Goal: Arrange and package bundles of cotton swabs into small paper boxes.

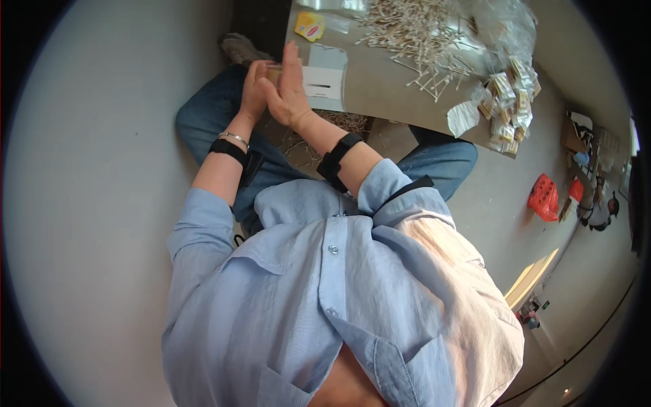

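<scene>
At the table's left edge my hands come together around a small tan bundle [274,73], mostly hidden; it looks like cotton swabs. My left hand [254,93] is closed around its left side. Against the other side rests my right hand [290,96], flat with fingers stretched out. Just right of it lies a white flat box [324,83] with a dark slot, on a pale grey board [332,55]. Beyond it is a yellow packet [310,26]. Loose cotton swabs [417,30] are heaped on the far side of the table.
Bagged swab packs [505,108] pile up at the table's right corner, beside a crumpled white piece [463,119] and clear plastic bags [505,30]. Under the table edge, more swabs [342,122] sit near my knees. A red bag [544,197] lies on the floor at right.
</scene>
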{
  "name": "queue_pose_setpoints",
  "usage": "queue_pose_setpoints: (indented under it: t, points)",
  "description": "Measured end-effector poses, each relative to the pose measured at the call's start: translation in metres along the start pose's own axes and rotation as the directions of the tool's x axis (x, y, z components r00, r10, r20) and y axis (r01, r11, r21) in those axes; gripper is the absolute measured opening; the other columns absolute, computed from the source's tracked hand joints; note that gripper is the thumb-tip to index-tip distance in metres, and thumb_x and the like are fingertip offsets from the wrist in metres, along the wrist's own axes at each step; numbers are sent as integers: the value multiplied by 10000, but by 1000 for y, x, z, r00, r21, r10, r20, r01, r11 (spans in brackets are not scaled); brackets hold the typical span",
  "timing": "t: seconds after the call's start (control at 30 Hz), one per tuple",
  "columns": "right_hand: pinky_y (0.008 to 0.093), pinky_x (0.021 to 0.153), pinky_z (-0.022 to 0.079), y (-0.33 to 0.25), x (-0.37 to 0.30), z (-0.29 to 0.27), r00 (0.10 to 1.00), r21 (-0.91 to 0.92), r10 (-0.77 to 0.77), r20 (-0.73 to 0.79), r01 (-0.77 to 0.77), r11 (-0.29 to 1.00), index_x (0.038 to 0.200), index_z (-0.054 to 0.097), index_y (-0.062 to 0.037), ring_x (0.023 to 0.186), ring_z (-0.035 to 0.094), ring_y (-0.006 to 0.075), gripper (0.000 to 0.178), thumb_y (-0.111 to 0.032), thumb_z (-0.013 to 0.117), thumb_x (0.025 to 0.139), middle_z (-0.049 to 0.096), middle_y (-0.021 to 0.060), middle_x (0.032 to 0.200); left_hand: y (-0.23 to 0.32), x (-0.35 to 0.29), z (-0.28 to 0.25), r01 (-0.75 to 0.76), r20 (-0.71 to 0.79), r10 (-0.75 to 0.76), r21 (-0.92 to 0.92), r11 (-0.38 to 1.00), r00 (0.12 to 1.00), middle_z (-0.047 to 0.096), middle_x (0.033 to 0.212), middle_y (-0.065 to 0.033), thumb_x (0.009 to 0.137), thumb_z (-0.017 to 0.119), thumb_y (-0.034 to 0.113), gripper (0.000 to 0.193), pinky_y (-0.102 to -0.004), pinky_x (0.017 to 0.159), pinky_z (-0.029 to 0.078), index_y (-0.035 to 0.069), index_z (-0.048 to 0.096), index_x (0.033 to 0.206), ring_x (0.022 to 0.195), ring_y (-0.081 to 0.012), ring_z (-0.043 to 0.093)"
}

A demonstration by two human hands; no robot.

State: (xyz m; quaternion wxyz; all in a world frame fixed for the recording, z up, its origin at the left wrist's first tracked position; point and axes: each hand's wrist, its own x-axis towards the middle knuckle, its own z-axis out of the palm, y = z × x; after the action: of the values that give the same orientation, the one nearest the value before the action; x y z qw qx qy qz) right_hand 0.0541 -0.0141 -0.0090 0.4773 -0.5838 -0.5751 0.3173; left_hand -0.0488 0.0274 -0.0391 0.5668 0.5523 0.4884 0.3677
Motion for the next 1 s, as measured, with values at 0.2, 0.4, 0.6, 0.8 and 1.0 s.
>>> queue_pose_setpoints:
  t: [0.2, 0.4, 0.6, 0.8, 1.0]
  points:
    - [513, 1124, 92, -4, 2, 1, 999, -181, -30, -14, 27, 983, 1414, 111, 91, 1373, 106, 473, 793, -340, 499, 874, 136, 333, 1457, -3, 9, 2, 199, 31, -200, -332, 922, 979, 579, 827, -28, 946, 462, 269, 257, -262, 720, 440, 39, 568, 903, 765, -119, 542]
    - [515, 1126, 89, -9, 1, 1, 999, -238, -5, 36, 13, 971, 1413, 128, 84, 1377, 107, 464, 767, -379, 452, 894, 151, 321, 1459, -9, 13, -7, -135, 98, 132, 30, 990, 986, 579, 826, -26, 935, 479, 291, 264, -265, 718, 444, 42, 562, 904, 759, -125, 544]
    - [536, 1110, 132, 7, 2, -9, 993, -73, -90, 80, 95, 993, 1390, 175, 81, 1341, 170, 497, 733, -287, 529, 865, 213, 325, 1427, 18, 6, 2, 244, -23, -264, -317, 917, 964, 581, 884, -49, 953, 443, 337, 323, -291, 757, 443, 38, 565, 951, 811, -140, 553]
    - [525, 1109, 136, 15, -2, -5, 989, -117, -148, 17, 149, 982, 1401, 141, 95, 1342, 172, 504, 688, -129, 513, 867, 225, 322, 1425, 18, 2, 5, 195, -140, -226, -205, 959, 964, 614, 848, -103, 950, 380, 372, 457, -318, 755, 437, -17, 610, 887, 799, -185, 566]
    - [540, 1105, 136, 11, -3, 3, 987, -196, -156, 36, 160, 967, 1398, 137, 105, 1334, 181, 511, 663, -66, 474, 853, 220, 332, 1423, 10, 5, 8, 76, -204, -109, -162, 984, 973, 607, 794, -96, 896, 461, 238, 300, -308, 735, 433, -17, 601, 822, 764, -187, 553]
